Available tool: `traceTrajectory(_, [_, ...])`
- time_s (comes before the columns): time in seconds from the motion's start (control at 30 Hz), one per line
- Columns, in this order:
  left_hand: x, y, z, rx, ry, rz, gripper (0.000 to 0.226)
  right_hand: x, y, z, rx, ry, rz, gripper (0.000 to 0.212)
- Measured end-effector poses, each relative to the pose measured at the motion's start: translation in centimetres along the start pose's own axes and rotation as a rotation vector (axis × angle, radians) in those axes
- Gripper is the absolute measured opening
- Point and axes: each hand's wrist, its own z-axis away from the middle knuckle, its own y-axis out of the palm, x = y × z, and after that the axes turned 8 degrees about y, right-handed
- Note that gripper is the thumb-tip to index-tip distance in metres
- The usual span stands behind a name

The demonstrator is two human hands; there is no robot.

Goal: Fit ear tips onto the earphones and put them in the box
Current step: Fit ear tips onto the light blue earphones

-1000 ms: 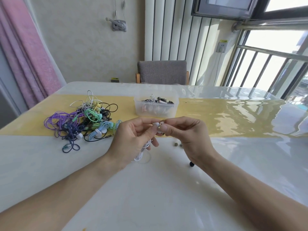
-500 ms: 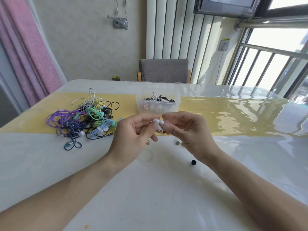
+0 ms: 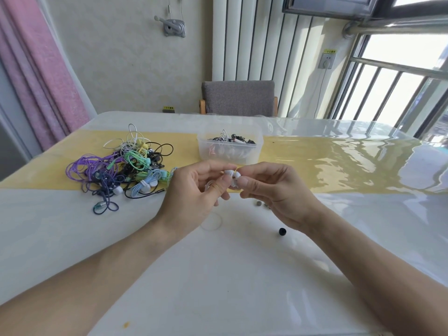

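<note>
My left hand [image 3: 194,192] and my right hand [image 3: 274,192] meet above the table, just in front of the clear plastic box [image 3: 230,147]. Between their fingertips sit two white earbuds [image 3: 232,177] of one white earphone, pinched by both hands. Its white cable is mostly hidden inside my left palm. The box holds several earphones. A tangled pile of coloured earphones [image 3: 123,168] lies to the left. Loose ear tips rest on the table: a black one [image 3: 282,231] and small grey ones [image 3: 259,203].
The glossy white table [image 3: 218,275] has a yellow runner [image 3: 327,166] across its middle. A grey chair [image 3: 238,98] stands at the far side. A pink curtain hangs at the left and a barred window at the right.
The white cable that hung below my left hand has been gathered up into the palm. Both earbuds now show between my fingertips. The hands stay in the same place.
</note>
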Motion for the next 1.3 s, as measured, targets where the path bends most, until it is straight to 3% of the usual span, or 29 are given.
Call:
traceTrajectory(0.43, [0.30,-0.19,0.15,0.007,-0.069,0.043,0.021,-0.14,-0.11,0.00,0.072,0.162,-0.065,0.019])
traceTrajectory(0.63, [0.23,-0.26,0.26,0.048,-0.110,0.108,0.022,-0.33,-0.31,0.05,0.064,0.198,-0.019,0.031])
traceTrajectory(0.97, [-0.31,-0.17,0.05,0.027,-0.337,0.306,0.016,-0.01,-0.02,0.36,-0.007,0.072,0.110,0.023])
traceTrajectory(1.3, [-0.09,-0.65,-0.28,0.063,-0.399,0.315,0.027,-0.19,0.17,0.44,0.009,0.105,0.110,0.017])
